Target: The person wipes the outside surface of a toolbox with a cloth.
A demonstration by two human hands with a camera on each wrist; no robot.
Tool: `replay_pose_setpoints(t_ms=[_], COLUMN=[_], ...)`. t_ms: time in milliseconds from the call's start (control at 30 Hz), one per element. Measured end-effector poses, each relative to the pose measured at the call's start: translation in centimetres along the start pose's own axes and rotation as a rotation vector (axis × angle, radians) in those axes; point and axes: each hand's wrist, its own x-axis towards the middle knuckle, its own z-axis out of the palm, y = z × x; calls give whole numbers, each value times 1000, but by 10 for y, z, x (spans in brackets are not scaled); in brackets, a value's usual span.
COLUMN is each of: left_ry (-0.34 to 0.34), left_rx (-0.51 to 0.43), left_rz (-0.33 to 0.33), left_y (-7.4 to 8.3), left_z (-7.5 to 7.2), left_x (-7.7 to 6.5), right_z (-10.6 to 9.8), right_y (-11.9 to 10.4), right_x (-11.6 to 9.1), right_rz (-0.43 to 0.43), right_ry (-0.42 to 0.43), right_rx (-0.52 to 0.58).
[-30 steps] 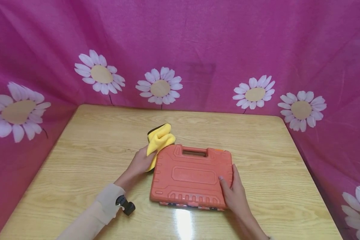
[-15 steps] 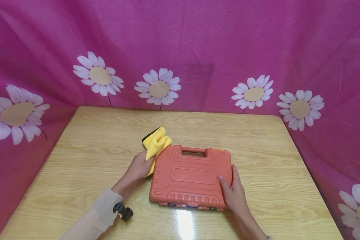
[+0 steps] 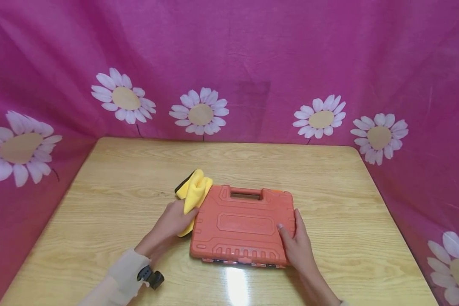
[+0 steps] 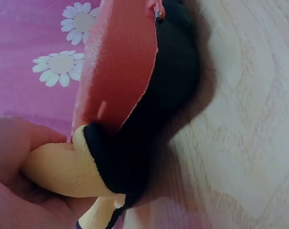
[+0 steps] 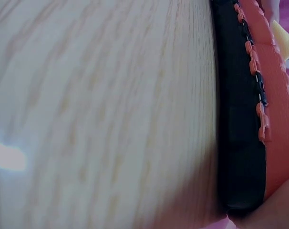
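A red plastic carrying case (image 3: 245, 225) with a black underside (image 5: 240, 143) lies closed on the table, its handle away from me. My left hand (image 3: 176, 219) grips a bunched yellow cloth (image 3: 195, 192) with black edging against the case's left side. In the left wrist view, the cloth (image 4: 58, 169) is folded between thumb and fingers, touching the case (image 4: 118, 62) near its corner. My right hand (image 3: 300, 246) holds the case's right side, thumb on top and fingers along the edge. Part of that hand (image 5: 278, 210) shows in the right wrist view beside the case's hinge side.
A wooden table (image 3: 118, 178) carries the case. Pink curtains (image 3: 233, 51) with white daisies hang behind it and along both sides. A black strap device (image 3: 150, 277) sits on my left wrist over a pale sleeve (image 3: 116, 276).
My left hand has slid the yellow cloth toward me and slightly left, down along the case's left side. The right hand and the case stay nearly in place.
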Motion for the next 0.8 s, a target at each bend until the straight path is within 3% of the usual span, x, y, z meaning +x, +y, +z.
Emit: replay_pose_setpoints(t_ms=[267,467,800], left_ry=[-18,-116,-257], left_rx=[119,135,144], left_rz=[106,144,174], left_y=[-1,-1,-2], left_z=[-6,-14,-28], left_x=[-15,-25,-29], right_z=[0,-1,0], right_y=[-3,-4,-6], right_x=[-2,-3,-3], right_rz=[-21,-19,-18], right_ry=[1,0,0], right_rx=[-15,-14,-11])
